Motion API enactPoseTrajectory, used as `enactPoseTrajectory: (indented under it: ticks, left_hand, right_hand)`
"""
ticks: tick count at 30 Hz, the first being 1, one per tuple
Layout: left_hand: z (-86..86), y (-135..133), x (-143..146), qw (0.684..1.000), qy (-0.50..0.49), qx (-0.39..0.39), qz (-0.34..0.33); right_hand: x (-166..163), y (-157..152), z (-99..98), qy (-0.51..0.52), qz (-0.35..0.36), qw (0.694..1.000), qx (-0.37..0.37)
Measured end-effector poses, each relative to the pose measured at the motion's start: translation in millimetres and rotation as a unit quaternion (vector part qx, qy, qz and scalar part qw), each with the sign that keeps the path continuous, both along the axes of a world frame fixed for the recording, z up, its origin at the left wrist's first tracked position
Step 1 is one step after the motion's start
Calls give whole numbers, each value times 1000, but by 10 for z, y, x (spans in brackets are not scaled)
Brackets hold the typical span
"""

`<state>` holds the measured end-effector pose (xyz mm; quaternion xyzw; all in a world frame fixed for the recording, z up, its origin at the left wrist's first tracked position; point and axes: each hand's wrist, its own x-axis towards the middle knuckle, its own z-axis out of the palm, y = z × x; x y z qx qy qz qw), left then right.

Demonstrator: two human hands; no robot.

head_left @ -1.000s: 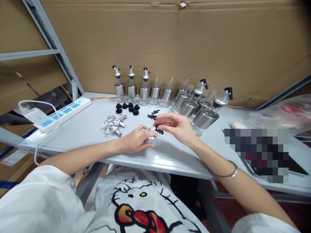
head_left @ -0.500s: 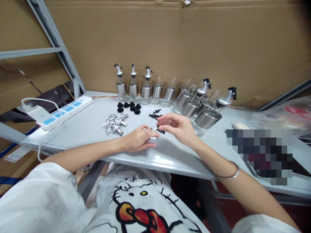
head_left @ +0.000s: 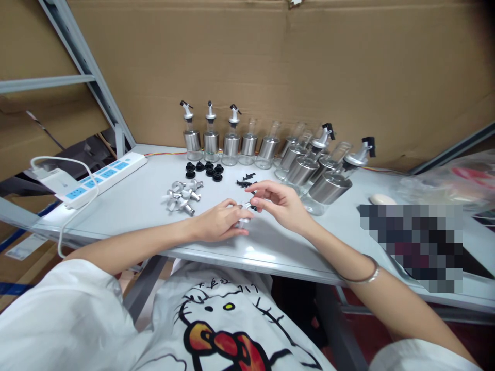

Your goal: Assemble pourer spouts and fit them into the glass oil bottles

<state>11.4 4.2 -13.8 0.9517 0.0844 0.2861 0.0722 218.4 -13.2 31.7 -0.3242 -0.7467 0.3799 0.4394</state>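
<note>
silver-coloured in the head view, the pourer spout (head_left: 243, 222) is located low over the table (head_left: 127, 206), grasped between the thumb and fingers of my left hand (head_left: 217, 221). my right hand (head_left: 280, 203) is positioned at the spout's tip, thumb and index finger curled; whether they pinch a part, i cannot tell. black levers (head_left: 246, 183) lie just behind; black stoppers (head_left: 209, 167) and loose spouts (head_left: 181, 197) lie to the left. markings: black characters on my white shirt (head_left: 154, 319), not legible with certainty; carton label (head_left: 25, 248), too small to read.
</note>
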Motion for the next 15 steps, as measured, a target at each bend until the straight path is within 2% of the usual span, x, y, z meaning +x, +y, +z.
enactPoseTrajectory:
  ticks: [4, 8, 12, 15]
  left_hand:
    - [2, 3, 1, 1000, 12, -15, 4]
    - [8, 12, 3, 1000, -11, 8, 11]
    - [39, -2, 3, 999, -33, 29, 6]
    - [74, -23, 4, 998, -51, 42, 5]
  right_hand:
    - [-2, -24, 7, -37, 20, 999, 3]
    - [17, -42, 17, -70, 50, 996, 25]
    - [65, -13, 17, -151, 7, 977, 150]
    - [91, 25, 9, -255, -4, 929, 270]
